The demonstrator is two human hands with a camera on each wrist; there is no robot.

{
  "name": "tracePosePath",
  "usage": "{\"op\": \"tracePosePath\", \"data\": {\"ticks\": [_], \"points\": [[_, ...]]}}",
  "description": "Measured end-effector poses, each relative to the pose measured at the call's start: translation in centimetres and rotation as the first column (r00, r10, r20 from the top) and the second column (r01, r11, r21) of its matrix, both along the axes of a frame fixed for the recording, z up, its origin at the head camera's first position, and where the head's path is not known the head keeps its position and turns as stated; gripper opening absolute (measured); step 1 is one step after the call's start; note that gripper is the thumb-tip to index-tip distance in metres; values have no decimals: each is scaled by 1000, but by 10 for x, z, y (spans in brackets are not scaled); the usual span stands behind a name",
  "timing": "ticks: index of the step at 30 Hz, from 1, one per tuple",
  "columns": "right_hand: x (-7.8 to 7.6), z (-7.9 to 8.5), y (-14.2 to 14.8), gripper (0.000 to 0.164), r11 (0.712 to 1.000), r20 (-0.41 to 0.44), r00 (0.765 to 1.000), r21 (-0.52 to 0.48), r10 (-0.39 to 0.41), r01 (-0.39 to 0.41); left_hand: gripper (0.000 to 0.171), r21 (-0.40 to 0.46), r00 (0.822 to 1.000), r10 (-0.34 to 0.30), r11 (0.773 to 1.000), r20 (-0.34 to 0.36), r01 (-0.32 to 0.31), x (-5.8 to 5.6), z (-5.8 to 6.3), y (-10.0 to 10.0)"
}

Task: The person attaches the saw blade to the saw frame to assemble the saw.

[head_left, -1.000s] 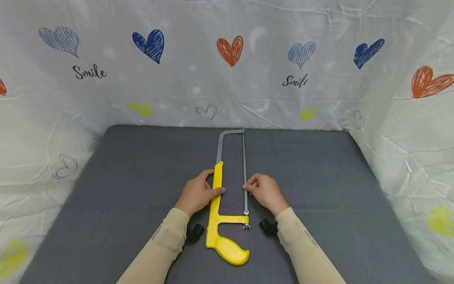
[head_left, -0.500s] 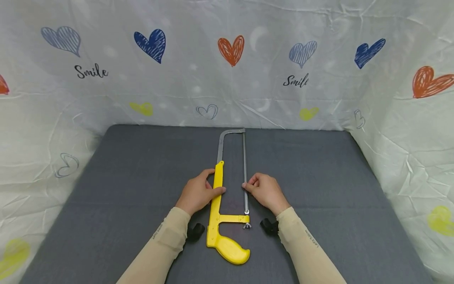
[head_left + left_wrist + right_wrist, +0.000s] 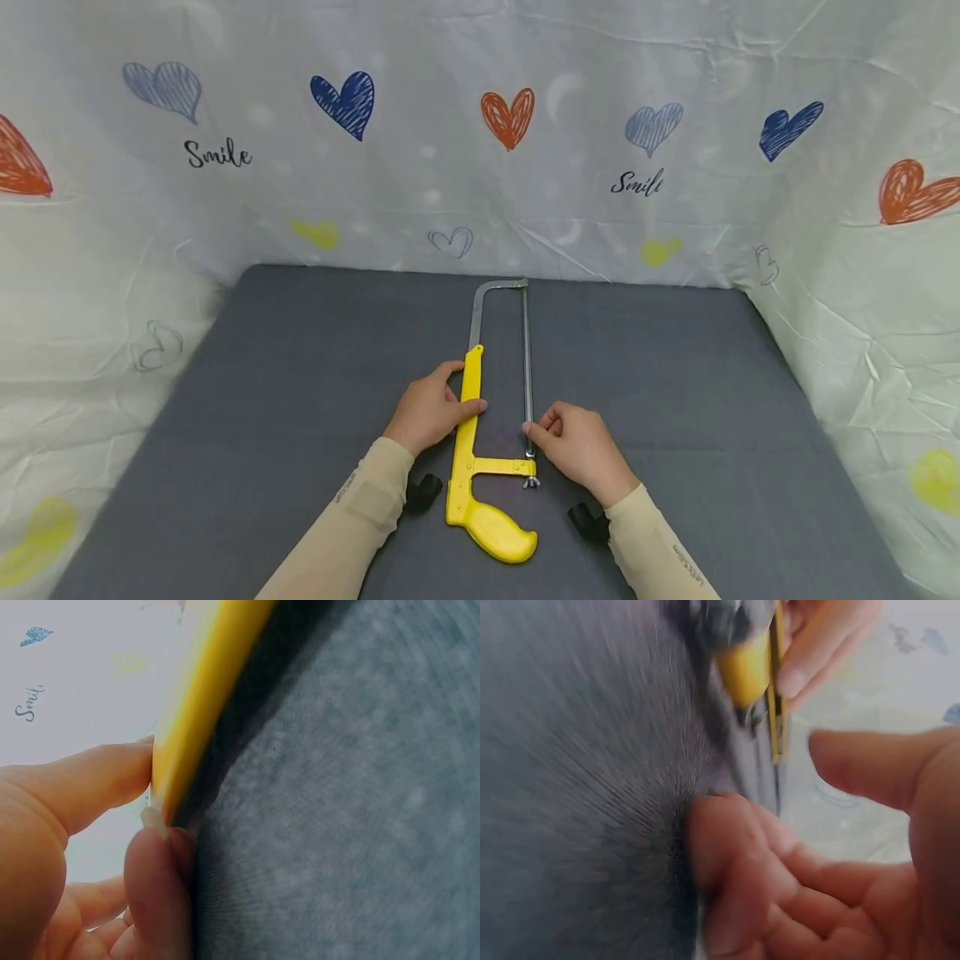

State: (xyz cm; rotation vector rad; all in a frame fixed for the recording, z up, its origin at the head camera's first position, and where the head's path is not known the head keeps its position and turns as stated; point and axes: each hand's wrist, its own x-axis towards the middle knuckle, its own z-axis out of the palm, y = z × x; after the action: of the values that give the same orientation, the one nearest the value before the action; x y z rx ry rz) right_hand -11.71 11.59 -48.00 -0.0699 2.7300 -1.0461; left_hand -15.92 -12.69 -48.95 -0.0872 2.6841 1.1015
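Grey tabletop (image 3: 337, 367); left grip (image 3: 426, 412) pinching hacksaw frame (image 3: 472, 379), right grip (image 3: 585, 443) loose, empty beside blade (image 3: 527, 358). Seemingly positioning; next needs steady left pinch.

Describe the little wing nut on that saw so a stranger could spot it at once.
On the dark grey tabletop lies a hacksaw, its yellow handle at the near end. Just beyond the handle, a short yellow crossbar runs right. The wing nut sits at that crossbar's right end, on the handle side: tiny and silvery, its two flared ears unlike the straight blade opposite.
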Motion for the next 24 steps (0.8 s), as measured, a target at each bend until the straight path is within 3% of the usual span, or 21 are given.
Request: {"op": "tracePosePath", "data": {"ticks": [8, 24], "points": [[29, 6, 9, 31, 993, 205, 974, -85, 97, -81, 82, -12, 1000, -17, 1000, -14, 17, -4, 3, 1], [30, -4, 21, 20, 961, 192, 961, -230, 200, -154, 83, -16, 1000, -7, 1000, -9, 7, 0, 2, 3]]}}
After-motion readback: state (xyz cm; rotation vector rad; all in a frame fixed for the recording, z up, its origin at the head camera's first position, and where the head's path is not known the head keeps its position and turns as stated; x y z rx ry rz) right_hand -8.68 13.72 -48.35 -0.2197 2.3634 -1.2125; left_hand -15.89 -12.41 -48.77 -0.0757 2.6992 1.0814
